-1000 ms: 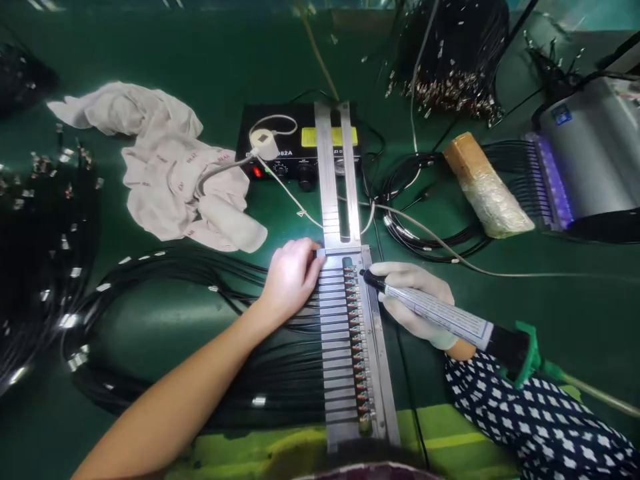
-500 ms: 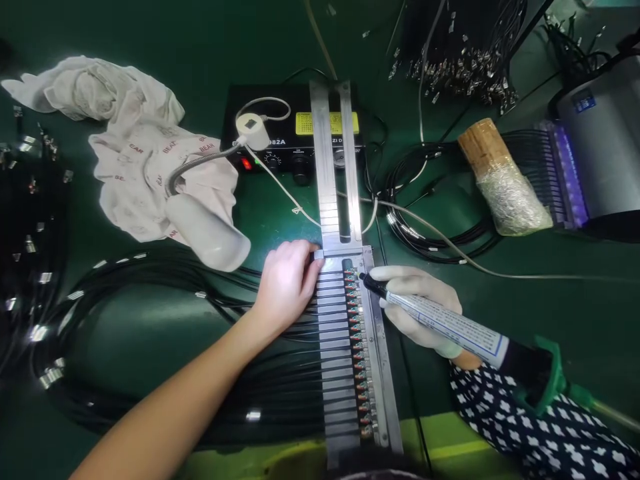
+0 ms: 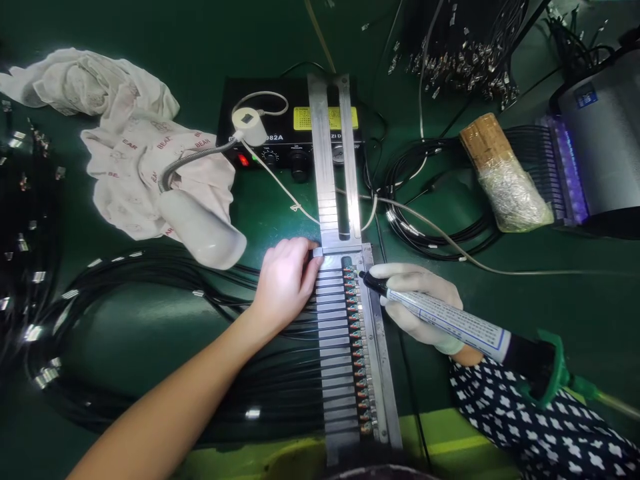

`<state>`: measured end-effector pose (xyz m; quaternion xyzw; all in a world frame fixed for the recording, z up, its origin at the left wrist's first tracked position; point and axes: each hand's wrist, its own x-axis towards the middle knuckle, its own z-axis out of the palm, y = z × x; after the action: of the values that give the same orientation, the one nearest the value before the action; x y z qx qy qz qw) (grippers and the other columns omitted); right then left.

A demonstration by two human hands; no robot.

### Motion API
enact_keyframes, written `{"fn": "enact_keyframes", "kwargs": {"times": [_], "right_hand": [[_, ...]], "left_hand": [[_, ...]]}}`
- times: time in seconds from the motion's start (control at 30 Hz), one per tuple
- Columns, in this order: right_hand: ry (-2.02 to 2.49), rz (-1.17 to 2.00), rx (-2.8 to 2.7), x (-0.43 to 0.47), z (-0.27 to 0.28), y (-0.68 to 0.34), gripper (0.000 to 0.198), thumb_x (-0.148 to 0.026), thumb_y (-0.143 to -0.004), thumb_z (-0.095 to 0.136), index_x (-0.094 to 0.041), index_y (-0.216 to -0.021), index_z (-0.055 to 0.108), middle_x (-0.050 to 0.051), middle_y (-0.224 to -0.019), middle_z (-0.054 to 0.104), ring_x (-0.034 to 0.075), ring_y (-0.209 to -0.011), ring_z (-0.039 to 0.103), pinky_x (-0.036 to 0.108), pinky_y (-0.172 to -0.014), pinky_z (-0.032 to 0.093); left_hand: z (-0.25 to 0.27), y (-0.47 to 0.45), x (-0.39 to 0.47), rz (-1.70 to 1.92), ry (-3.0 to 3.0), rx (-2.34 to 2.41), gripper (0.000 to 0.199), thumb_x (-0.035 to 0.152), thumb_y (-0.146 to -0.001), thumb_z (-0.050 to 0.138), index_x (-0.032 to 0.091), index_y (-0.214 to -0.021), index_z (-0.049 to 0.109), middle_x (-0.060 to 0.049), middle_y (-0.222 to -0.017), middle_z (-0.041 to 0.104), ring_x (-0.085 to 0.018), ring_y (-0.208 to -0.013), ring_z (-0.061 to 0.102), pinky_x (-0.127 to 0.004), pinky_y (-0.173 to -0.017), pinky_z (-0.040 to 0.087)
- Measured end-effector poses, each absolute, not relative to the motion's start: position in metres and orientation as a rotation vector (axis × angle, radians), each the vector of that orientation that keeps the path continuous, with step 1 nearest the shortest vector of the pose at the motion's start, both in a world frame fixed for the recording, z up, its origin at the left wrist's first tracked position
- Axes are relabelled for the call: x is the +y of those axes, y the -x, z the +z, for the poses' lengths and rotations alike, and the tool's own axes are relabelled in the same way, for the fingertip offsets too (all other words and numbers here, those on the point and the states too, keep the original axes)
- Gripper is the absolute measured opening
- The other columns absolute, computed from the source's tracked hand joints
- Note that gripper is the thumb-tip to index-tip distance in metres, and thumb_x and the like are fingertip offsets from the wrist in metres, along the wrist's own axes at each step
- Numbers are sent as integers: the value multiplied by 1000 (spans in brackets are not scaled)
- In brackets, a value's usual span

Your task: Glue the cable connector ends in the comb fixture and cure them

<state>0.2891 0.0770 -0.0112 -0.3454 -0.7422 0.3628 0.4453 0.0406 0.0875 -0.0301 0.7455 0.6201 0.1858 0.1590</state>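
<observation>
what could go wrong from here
The gloved right hand holds the syringe with its tip close to the upper cable ends in the metal fixture, so a slip might knock one. The left forearm lies across the looped black cables; snagging them could tug an end out of line. The tube behind the syringe could drag on it if caught.

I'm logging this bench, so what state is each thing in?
Left hand: bare, touching the upper end of the rack.
Right hand: gloved, closed around the tube.
Tube: held, nozzle near the upper connectors; contact unclear.
Rack: holding a row of black cables.
Control box: red switch lit.
Silver machine: purple light glowing.
Cloth: crumpled.
Block: partly wrapped in clear film.
</observation>
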Motion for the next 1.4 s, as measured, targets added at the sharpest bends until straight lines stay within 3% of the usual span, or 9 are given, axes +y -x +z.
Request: {"fn": "enact_keyframes", "kwargs": {"times": [0.53, 1.4], "right_hand": [[855, 888, -1830, 77, -10, -289, 27, -12, -81, 70, -26, -104, 66, 7, -111, 74, 24, -95, 74, 40, -79, 66], [887, 906, -1784, 77, -12, -287, 24, -16, -82, 72, -27, -103, 68, 6, -113, 74, 24, -96, 74, 39, -80, 66]], "left_hand": [[-30, -40, 88, 536, -2140, 1764, 19, 35, -98, 46, 20, -100, 57, -4, -84, 61, -21, -84, 56, -35, -75, 40], [-30, -39, 88, 529, -2150, 1768, 19, 34, -98, 46, 19, -101, 57, -5, -86, 63, -22, -88, 59, -35, -76, 41]]}}
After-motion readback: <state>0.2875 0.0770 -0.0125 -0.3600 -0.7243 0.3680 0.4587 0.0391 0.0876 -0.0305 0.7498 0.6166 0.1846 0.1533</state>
